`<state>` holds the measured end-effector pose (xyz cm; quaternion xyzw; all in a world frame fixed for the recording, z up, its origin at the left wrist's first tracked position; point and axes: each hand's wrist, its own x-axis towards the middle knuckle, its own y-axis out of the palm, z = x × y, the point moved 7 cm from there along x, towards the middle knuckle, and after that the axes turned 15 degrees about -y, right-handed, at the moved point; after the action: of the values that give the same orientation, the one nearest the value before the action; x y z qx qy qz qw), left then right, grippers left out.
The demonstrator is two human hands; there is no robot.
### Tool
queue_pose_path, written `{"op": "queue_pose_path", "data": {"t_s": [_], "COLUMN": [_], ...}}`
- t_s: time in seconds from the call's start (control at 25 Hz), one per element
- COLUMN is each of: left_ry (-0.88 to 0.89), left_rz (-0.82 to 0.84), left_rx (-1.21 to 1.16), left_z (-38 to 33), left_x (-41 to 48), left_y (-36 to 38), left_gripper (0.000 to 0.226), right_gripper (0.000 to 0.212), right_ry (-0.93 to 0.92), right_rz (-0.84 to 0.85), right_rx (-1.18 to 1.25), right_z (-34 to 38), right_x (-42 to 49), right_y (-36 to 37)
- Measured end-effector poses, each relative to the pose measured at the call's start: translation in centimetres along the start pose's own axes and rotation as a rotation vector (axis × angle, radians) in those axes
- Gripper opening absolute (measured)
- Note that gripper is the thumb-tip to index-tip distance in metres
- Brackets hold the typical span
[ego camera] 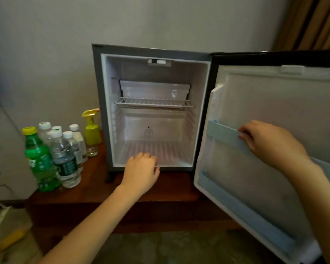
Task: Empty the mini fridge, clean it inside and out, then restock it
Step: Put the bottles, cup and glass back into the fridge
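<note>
Fingers (245, 131) of our right hand (267, 143) are curled together and clamped on the right end of the upper door rail (223, 133), a pale blue bar across the inside of the door (274, 103). Door is swung wide open to the right. Lower door rail (246, 210) runs along its bottom edge.

Our left hand (141, 171) sits at the front lip of the mini fridge (98, 92), knuckles up and fingers (151, 159) curled under onto the ribbed floor (166, 149). We can't tell if they grip anything.

Mini fridge stands on a dark wooden cabinet (170, 189) against the wall. We see nothing stocked inside, only fittings: the wire shelf (154, 102) sits about mid-height, with a white plastic tray (154, 89) behind and above it.

Stock is out, grouped on the cabinet just left of the fridge. The green soda bottle (39, 159) with a yellow cap is nearest us, and the clear water bottles (65, 159) with white caps are clustered beside and behind it. A yellow spray bottle (91, 130) stands right beside the fridge's left wall, with a small glass (92, 150) in front of it.

A white power strip (0, 218) lies at lower left. Striped curtain (312, 21) hangs at top right.
</note>
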<state>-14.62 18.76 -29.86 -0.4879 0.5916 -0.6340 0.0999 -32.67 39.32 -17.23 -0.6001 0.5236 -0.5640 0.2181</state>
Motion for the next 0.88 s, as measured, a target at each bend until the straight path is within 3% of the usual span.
{"op": "queue_pose_path", "data": {"t_s": [0.2,0.32,0.44,0.6,0.88], "left_ry": [-0.033,-0.057,-0.109,-0.166,-0.308], "left_rz": [-0.044,-0.052,-0.067,-0.094,-0.138], "left_rx": [0.096,0.162,0.139,0.101,0.079], "left_z": [1.7,3.1,5.3,9.4,20.4], "left_x": [-2.0,-2.2,-1.9,-1.8,-2.1], "left_y": [-3.1,-4.4,-5.5,-5.7,-4.3], "left_gripper": [0.025,0.025,0.023,0.026,0.033], "right_gripper": [0.026,0.032,0.034,0.032,0.027], "right_ry": [-0.026,-0.066,-0.202,-0.472,-0.588], "right_rz": [0.001,-0.182,-0.298,-0.21,-0.188], "right_rx": [0.062,0.102,0.211,0.387,0.693], "right_z": [-2.1,-0.7,5.7,16.7,30.3], "right_x": [-0.5,-1.0,-0.2,4.2,14.4], "right_y": [0.1,-0.8,-0.6,3.6,11.1]}}
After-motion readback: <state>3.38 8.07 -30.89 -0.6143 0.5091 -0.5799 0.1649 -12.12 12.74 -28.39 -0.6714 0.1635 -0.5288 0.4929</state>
